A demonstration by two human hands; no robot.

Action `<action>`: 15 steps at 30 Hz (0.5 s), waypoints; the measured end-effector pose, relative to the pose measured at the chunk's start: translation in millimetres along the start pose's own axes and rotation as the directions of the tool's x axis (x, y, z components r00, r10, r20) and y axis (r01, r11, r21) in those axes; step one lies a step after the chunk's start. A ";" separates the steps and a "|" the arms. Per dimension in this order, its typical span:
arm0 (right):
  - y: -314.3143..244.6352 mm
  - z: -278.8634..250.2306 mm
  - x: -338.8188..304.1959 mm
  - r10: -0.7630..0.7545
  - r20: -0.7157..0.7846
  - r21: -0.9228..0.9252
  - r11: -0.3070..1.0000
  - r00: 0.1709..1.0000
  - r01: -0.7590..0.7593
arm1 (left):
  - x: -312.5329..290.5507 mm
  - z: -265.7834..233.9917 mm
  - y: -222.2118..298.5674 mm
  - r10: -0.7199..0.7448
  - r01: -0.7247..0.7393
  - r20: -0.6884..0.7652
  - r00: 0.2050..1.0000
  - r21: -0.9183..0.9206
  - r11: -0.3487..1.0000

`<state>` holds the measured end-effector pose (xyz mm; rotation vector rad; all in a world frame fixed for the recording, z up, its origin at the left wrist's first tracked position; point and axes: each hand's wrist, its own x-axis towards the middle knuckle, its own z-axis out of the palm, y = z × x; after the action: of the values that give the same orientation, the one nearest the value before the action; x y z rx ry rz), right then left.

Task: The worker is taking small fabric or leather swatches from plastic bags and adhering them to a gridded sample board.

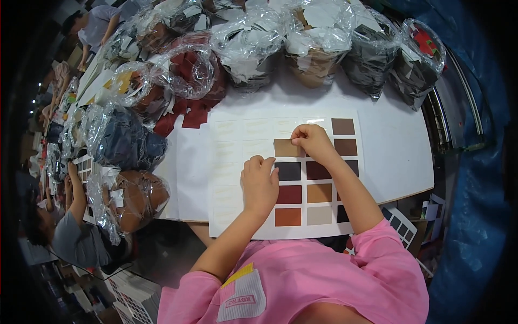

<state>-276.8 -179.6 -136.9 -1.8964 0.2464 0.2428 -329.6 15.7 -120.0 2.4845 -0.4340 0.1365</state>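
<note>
A white sample board (226,223) lies on the white table, with rows of coloured rectangular swatches on its right part. A tan swatch (285,148) is pinched at its upper right corner between the thumb and fingers of my right hand (313,141). It sits above a dark grey swatch (287,171). My left hand (259,182) rests on the board just left of the dark grey and dark red swatches (288,195), fingers slightly bent and thumb apart. I see nothing in it. Pale marked spaces fill the board's left columns. My right forearm hides part of the rightmost column.
Clear plastic bags of swatches ring the table's back and left: red (202,70), beige (315,56), grey (369,59), blue (121,137) and brown (139,200). Loose red pieces (195,113) lie by the board. A blue sheet (475,178) hangs at right. A co-worker (81,237) is at left.
</note>
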 end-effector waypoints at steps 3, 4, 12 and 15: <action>-3.0 2.6 0.5 0.004 0.000 -0.048 0.999 1.000 -0.004 | -1.4 3.8 0.1 0.000 -0.003 0.038 0.999 0.063 0.998; -3.0 2.5 0.3 0.019 0.003 -0.061 0.998 1.000 -0.019 | -1.4 5.0 1.4 0.000 -0.002 0.038 0.999 0.061 0.998; 6.1 -4.8 6.7 -0.029 -0.004 0.109 0.994 1.000 0.029 | -2.2 2.0 7.7 0.014 -0.015 0.015 1.000 0.041 0.999; 4.0 -2.9 5.1 -0.043 -0.013 0.070 0.997 0.999 0.044 | -6.9 1.1 3.0 0.028 -0.029 0.022 0.999 0.035 0.999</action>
<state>-272.9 -184.0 -141.1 -1.8316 0.2181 0.1914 -337.1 14.7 -120.6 2.5170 -0.4798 0.1301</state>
